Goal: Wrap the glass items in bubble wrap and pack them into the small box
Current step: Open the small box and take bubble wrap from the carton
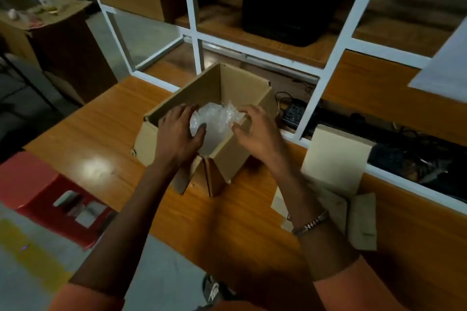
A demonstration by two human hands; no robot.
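Note:
A small open cardboard box [242, 88] stands on the wooden table [101, 139], its flaps folded out and down at the front. Inside it lies a bundle of clear bubble wrap [214, 116]; whatever it wraps is hidden. My left hand [179, 134] reaches over the box's left rim, fingers and thumb curled against the bundle's left side. At the box's right rim, my right hand [257, 131] pinches the bundle's right edge. A metal bracelet [310, 223] circles my right wrist.
A second pale cardboard box [336, 159] with open flaps sits on the table to the right. A white-framed glass partition [316, 98] runs behind the box. A red plastic stool [50, 197] stands below the table's left edge. A keyboard [293, 111] lies behind the glass.

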